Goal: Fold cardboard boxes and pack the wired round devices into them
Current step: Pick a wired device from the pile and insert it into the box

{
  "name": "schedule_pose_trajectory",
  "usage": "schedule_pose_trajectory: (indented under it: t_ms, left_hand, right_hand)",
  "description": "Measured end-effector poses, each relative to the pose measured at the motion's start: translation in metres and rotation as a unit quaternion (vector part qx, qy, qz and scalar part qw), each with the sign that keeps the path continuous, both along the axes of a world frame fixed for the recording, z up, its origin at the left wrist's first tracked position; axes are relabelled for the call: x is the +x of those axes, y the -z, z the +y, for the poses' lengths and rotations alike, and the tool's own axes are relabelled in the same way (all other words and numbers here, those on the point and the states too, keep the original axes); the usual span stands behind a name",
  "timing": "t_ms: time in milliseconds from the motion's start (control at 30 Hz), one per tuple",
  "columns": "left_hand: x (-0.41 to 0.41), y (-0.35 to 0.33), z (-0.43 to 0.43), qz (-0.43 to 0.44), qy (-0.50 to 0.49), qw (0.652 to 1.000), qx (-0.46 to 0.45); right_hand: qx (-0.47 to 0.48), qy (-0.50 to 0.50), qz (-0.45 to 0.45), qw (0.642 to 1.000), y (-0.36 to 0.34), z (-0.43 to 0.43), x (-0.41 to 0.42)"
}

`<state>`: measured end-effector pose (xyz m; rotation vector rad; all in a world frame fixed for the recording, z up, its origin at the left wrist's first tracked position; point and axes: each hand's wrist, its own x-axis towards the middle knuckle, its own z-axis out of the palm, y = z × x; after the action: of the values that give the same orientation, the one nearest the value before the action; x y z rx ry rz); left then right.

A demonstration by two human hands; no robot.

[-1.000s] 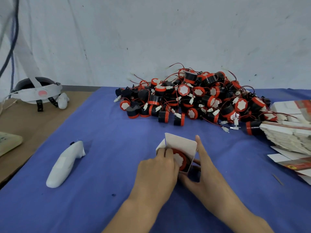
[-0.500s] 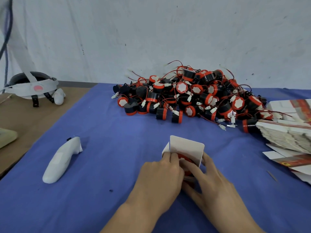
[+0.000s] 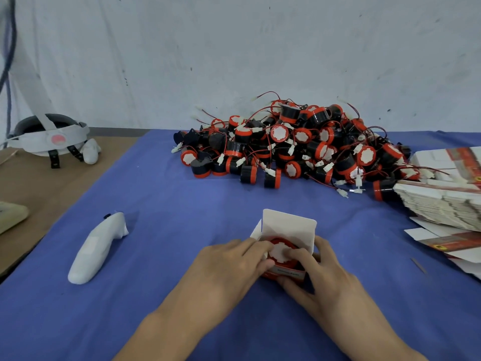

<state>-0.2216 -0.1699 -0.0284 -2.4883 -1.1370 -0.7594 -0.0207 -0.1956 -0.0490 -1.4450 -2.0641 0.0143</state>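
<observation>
fingers (image 3: 252, 246) of the left hand (image 3: 229, 269) are lying fairly straight across the white face of the device (image 3: 279, 250), pressing it down rather than gripping it. the right hand (image 3: 330, 277) is curling round the box (image 3: 289, 225): its thumb is sitting against the near wall, its outer fingers are wrapping the 3 o'clock side, and its forefinger is reaching over onto the device's face.

the box is standing on the tabletop (image 3: 182, 204) between the two hands, mouth up. the device is sitting in the mouth with its red rim showing above the near wall, so it is looking not fully seated. the lid flap is standing up at 12 o'clock from the device, and a smaller side flap is sticking out at 10 o'clock.

the coming move is probably turning on this: the lid flap is lying beyond the fingertips, its hinge line running 9 to 3, so it is needing to come toward 6 o'clock over the device. both hands are about equally near; the left, gripping nothing, is looking the freer.

the pile (image 3: 299, 147) of loose devices is lying at 12 o'clock, well apart, and the stack (image 3: 442, 204) of flat boxes at 2 o'clock.
</observation>
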Motion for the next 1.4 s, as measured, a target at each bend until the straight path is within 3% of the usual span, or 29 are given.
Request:
schedule_pose_trajectory:
  t_ms: [200,467,633,767,1033,1267,1400]
  left_hand:
    - [0.008,-0.005,0.005,0.03,-0.073,0.992,0.097]
    - [0.018,-0.014,0.006,0.059,-0.114,0.988,0.091]
    - [0.018,-0.022,0.012,0.071,-0.154,0.985,0.041]
    - [0.009,-0.016,0.015,0.096,-0.118,0.988,-0.018]
    - [-0.009,-0.008,0.014,-0.012,-0.046,0.981,-0.189]
    - [-0.013,-0.013,-0.003,0.011,0.004,0.978,-0.209]
    - [-0.014,-0.021,-0.004,-0.014,-0.005,0.994,-0.104]
  right_hand:
    - [-0.006,0.002,0.003,1.0,0.0,0.0,0.0]
    - [0.002,-0.007,-0.004,1.0,-0.004,-0.004,0.0]
    - [-0.014,-0.007,-0.006,1.0,-0.004,-0.005,0.0]
    - [-0.033,-0.002,-0.005,0.999,0.002,-0.003,0.003]
    - [-0.051,0.0,0.009,0.999,-0.002,-0.005,0.0]
    - [-0.062,0.0,-0.005,0.998,0.003,-0.002,0.005]
    - [-0.064,-0.004,-0.007,0.998,0.001,-0.002,0.005]
